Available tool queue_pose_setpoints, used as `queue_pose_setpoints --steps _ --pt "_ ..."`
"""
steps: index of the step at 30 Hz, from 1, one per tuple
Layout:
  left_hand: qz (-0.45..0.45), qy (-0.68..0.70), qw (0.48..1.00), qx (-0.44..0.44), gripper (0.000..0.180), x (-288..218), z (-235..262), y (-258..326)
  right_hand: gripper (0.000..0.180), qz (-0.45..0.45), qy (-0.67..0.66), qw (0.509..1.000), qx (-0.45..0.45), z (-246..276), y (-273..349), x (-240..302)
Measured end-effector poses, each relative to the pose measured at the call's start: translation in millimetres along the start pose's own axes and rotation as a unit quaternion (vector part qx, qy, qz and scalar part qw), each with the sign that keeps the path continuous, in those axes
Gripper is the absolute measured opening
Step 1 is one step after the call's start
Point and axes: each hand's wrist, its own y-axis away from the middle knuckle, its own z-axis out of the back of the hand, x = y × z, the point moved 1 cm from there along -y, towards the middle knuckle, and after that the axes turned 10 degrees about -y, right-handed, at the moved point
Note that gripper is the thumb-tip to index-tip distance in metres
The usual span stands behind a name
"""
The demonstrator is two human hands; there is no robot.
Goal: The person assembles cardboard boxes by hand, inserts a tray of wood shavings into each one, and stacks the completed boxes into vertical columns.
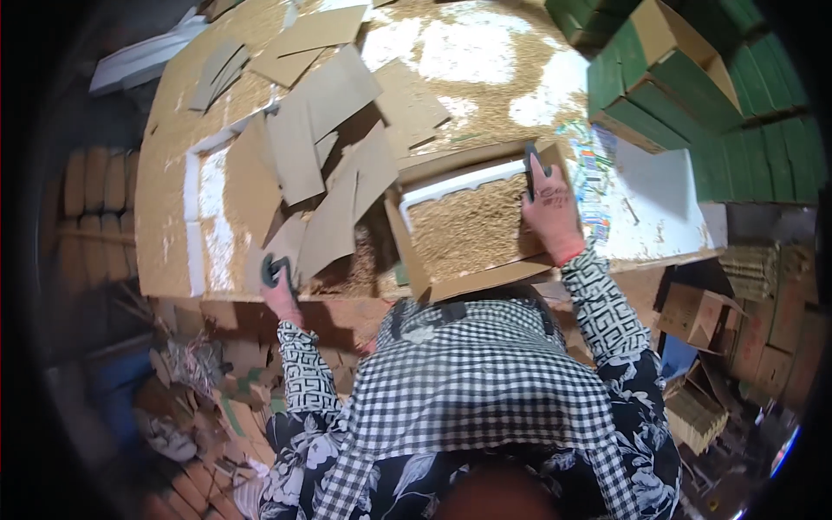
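My left hand (pixel 282 296), dark covers on its fingertips, is at the table's near left edge. Its fingers curl at the lower edge of a flat cardboard piece (pixel 292 246). On the right, my right hand (pixel 551 208) reaches over the side of an open cardboard box (pixel 416 263), fingers stretched toward the box's far right corner. Loose brown, grain-like material (pixel 468 224) fills the box. Along its far inner side runs a white strip (pixel 464 180) with a notched edge; its right end lies by my right fingertips. My right palm hides part of the box wall.
Several loose cardboard sheets (pixel 336 91) overlap left of the box. More brown material covers the white tabletop (pixel 468 52). Green boxes (pixel 771 160) are stacked at the right, one open box (pixel 672 74) on top. A white frame-like edge (pixel 194 234) lies at left.
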Motion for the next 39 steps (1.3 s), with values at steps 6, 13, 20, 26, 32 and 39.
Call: queue_pose_setpoints --steps 6,13,20,26,32,39 --pt "-0.163 -0.368 0.913 0.067 0.050 10.1 9.0 1.5 0.041 0.182 0.274 0.942 0.069 -15.5 -28.5 -13.9" --pt "-0.016 -0.689 0.714 0.126 0.084 61.2 -10.7 -28.5 0.042 0.216 0.254 0.943 0.007 25.9 -17.9 49.0" --pt "-0.244 -0.734 0.627 0.091 0.062 133.0 68.9 -64.9 0.049 0.249 0.073 0.950 0.174 -29.0 -21.2 73.0" --pt "-0.104 -0.545 0.828 -0.082 0.044 -62.9 35.5 -34.0 0.049 0.197 0.179 0.928 0.261 -64.9 -24.7 36.1" --pt "-0.247 -0.337 0.904 -0.095 0.040 -125.0 -11.4 33.2 0.042 0.179 -0.054 0.947 0.260 -12.7 4.0 23.8" --pt "-0.464 -0.291 0.837 0.018 0.041 -148.1 -109.7 116.1 0.039 -0.251 -0.104 0.945 -0.182 14.7 79.1 -216.0"
